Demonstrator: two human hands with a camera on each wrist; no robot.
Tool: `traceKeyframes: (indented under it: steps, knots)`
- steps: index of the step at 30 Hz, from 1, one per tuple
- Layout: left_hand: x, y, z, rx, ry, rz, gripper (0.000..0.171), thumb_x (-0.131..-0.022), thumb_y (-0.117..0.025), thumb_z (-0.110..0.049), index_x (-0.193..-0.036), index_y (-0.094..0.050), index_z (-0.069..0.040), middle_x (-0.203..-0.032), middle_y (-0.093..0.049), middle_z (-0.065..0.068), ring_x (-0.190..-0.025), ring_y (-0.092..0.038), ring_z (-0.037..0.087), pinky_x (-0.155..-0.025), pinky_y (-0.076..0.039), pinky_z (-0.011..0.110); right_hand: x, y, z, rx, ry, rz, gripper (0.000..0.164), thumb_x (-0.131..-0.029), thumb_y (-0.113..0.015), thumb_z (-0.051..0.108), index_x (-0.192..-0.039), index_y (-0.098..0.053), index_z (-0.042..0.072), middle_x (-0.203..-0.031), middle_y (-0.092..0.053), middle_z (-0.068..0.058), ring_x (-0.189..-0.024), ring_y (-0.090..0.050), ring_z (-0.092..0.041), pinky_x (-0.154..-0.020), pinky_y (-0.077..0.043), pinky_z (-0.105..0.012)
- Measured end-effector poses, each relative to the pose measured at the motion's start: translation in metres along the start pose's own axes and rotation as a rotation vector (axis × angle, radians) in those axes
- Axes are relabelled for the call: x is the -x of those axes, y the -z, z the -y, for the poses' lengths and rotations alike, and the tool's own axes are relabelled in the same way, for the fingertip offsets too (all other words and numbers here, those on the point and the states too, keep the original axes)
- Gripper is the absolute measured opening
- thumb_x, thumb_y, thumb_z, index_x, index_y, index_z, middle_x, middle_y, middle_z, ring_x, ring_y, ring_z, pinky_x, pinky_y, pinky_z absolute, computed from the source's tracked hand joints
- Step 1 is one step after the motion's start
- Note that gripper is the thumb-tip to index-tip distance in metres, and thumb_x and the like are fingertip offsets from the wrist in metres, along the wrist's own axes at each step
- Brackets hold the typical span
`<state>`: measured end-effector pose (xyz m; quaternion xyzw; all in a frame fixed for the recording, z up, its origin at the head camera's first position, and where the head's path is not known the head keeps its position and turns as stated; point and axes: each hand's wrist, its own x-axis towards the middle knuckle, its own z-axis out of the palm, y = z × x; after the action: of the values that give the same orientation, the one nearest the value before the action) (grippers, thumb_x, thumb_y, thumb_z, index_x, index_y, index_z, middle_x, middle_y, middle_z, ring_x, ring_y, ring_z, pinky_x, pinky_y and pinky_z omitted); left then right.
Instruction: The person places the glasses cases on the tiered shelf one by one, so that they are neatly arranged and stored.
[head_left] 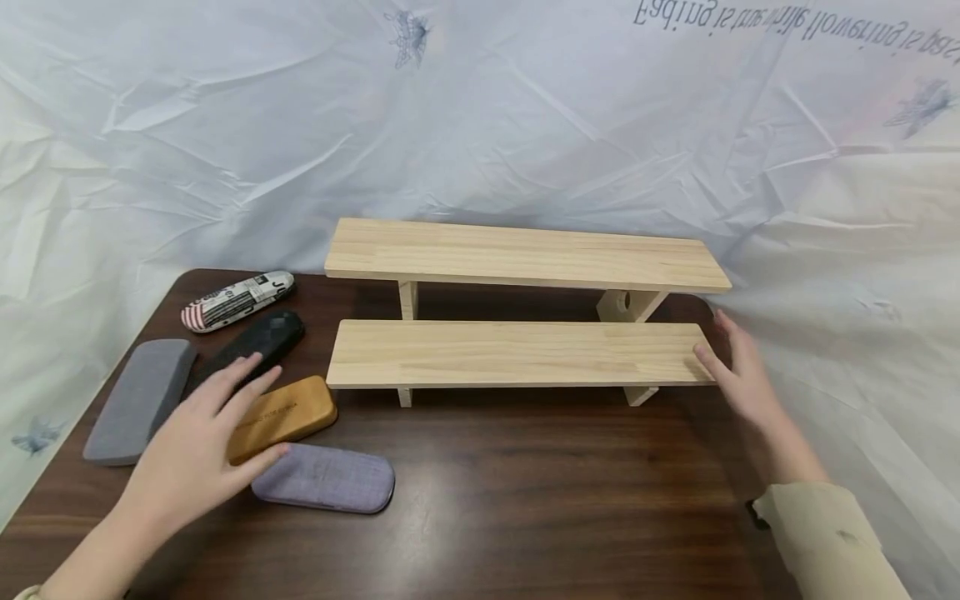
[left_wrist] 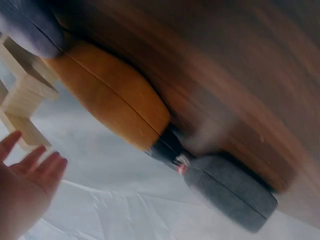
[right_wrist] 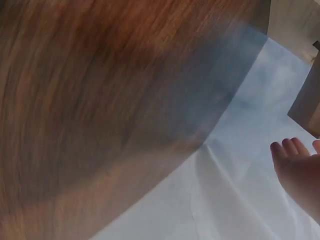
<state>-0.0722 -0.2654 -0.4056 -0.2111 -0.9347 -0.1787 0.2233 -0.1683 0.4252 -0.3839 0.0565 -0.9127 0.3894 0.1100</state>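
In the head view my left hand (head_left: 187, 454) hovers with spread fingers over several glasses cases, gripping none. Nearest to it are a mustard-brown case (head_left: 288, 412), a lilac case (head_left: 326, 477) and a black case (head_left: 262, 340) partly hidden by the fingers. A grey case (head_left: 142, 400) lies to the left and a newspaper-print case (head_left: 238, 300) behind. My right hand (head_left: 742, 379), thumb apart from the fingers, is beside the right end of a two-tier wooden shelf (head_left: 517, 354); whether it touches the board I cannot tell. The left wrist view shows the brown case (left_wrist: 110, 95) blurred.
The dark wood-grain table (head_left: 487, 500) carries the shelf at its back and the cases on its left. A pale wrinkled sheet (head_left: 480, 125) with butterfly prints and lettering hangs behind the table and down both sides.
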Motion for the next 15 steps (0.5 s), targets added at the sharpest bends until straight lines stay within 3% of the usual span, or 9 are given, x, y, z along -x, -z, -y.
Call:
traceKeyframes:
  steps: [2, 4, 9, 15]
  knots:
    - [0.000, -0.002, -0.007, 0.033, -0.046, 0.007, 0.097, -0.071, -0.095, -0.047, -0.155, -0.056, -0.020, -0.159, -0.052, 0.016, -0.139, -0.054, 0.043, -0.129, -0.022, 0.018, -0.002, -0.002, -0.002, -0.049, -0.032, 0.005, 0.073, -0.112, -0.049, 0.024, -0.169, -0.012, -0.001, -0.169, -0.022, -0.038, -0.156, -0.024, -0.053, -0.120, -0.021, -0.007]
    - [-0.001, -0.005, -0.012, 0.055, -0.096, 0.023, 0.098, -0.068, -0.097, -0.046, -0.153, -0.058, -0.018, -0.158, -0.054, 0.014, -0.135, -0.056, 0.040, -0.125, -0.015, 0.007, -0.004, -0.004, -0.004, -0.092, -0.064, 0.007, 0.071, -0.113, -0.048, 0.024, -0.169, -0.012, 0.000, -0.170, -0.023, -0.034, -0.158, -0.028, -0.038, -0.109, -0.025, 0.003]
    - [-0.001, -0.013, -0.019, 0.105, -0.196, 0.100, 0.098, -0.064, -0.101, -0.044, -0.149, -0.062, -0.016, -0.153, -0.058, 0.012, -0.132, -0.057, 0.034, -0.123, -0.010, 0.003, -0.008, -0.010, -0.007, -0.167, -0.115, 0.028, 0.069, -0.114, -0.045, 0.027, -0.169, -0.014, 0.000, -0.173, -0.024, -0.027, -0.150, -0.034, -0.004, -0.104, -0.029, 0.002]
    - [0.000, -0.026, -0.022, 0.128, -0.259, 0.205, 0.098, -0.063, -0.100, -0.050, -0.148, -0.062, -0.019, -0.150, -0.060, 0.007, -0.131, -0.059, 0.029, -0.122, -0.008, 0.003, -0.011, -0.015, -0.009, -0.173, -0.160, 0.060, 0.072, -0.112, -0.048, 0.032, -0.171, -0.015, 0.004, -0.173, -0.021, -0.030, -0.143, -0.035, 0.000, -0.097, -0.029, 0.003]
